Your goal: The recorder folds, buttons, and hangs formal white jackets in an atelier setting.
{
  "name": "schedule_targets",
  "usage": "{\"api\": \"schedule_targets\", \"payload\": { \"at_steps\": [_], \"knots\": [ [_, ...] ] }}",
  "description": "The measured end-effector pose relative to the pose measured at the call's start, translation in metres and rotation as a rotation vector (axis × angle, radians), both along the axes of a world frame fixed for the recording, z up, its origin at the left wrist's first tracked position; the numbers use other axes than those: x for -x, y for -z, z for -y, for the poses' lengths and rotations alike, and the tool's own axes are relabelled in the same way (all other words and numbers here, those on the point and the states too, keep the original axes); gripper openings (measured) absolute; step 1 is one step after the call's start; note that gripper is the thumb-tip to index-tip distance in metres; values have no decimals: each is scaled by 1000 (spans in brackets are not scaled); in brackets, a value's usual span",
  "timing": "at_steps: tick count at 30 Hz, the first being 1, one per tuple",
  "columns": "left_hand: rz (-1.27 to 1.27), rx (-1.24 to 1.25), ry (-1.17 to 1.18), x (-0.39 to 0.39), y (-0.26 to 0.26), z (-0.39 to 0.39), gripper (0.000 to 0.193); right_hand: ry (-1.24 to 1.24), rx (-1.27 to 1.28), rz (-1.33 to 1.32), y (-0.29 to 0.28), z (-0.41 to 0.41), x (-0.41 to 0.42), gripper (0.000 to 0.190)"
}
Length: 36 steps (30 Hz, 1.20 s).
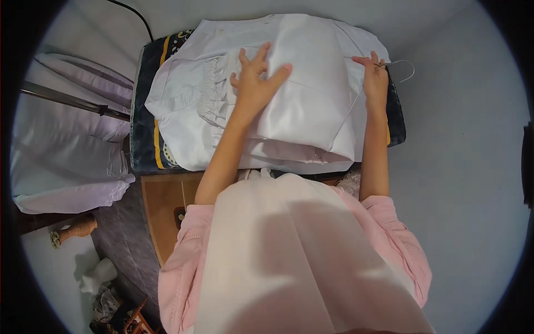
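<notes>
A white satin garment [308, 104] lies folded over a thin metal wire hanger [347, 115]. My right hand [376, 77] grips the hanger near its twisted neck, and the hook sticks out to the right. With fingers spread, my left hand [260, 79] is on or just above the white cloth, its thumb over the satin fold. Left of it runs a gathered, ruffled strip [212, 92] of white fabric. More white cloth [179, 102] is spread flat beneath, with a few small fastenings near its far edge. The hanger's lower bar is mostly hidden in the fold.
The cloth lies on a dark blue padded cover [144, 125] with yellow stripes. A wooden cabinet [164, 196] is below. Pale garments [71, 137] hang by a metal rail [62, 100] at left. A plain wall [459, 167] borders the right side. A vase [79, 227] appears lower left.
</notes>
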<state>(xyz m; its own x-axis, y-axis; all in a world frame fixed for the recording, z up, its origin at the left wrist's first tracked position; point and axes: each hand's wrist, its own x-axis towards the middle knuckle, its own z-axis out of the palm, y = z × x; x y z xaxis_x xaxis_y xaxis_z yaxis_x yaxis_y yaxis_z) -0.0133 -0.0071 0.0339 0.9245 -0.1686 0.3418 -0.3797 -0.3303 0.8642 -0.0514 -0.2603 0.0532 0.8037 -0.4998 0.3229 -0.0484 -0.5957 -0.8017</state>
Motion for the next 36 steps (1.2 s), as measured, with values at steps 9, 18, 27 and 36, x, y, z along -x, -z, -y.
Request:
{"api": "schedule_targets", "payload": {
  "at_steps": [9,18,27,36],
  "knots": [
    [-84,-587,-224,5,3,-86,48,-59,225,-30,-30,10,-17,40],
    [115,-528,-343,24,-2,-70,53,-83,617,60,-69,4,-32,36],
    [336,-342,513,94,-45,16,56,-385,506,500,-102,-49,-43,31],
    [379,-103,239,96,-16,8,32,-580,178,228,-76,-42,-76,41]
  ]
}}
